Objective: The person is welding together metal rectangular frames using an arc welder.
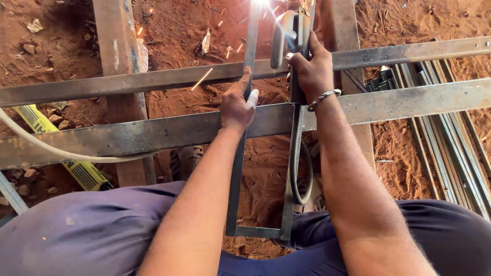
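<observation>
My left hand [238, 102] presses on the left bar of a narrow rectangular steel frame [236, 174] that lies across two long flat steel bars [153, 134]. My right hand [312, 69] is closed around a welding electrode holder [289, 36], held upright over the frame's right bar. A bright arc and sparks [262, 4] flare at the top edge, where the frame's far end is. A metal bracelet sits on my right wrist. The holder's cable [307, 176] loops down below the bars.
Red dirt ground lies underneath. A bundle of thin steel strips [450, 148] lies at the right. A pale hose [46, 145] curves across the left, over a yellow ruled strip [76, 168]. Wooden planks [118, 51] run beneath the bars. My knees fill the bottom.
</observation>
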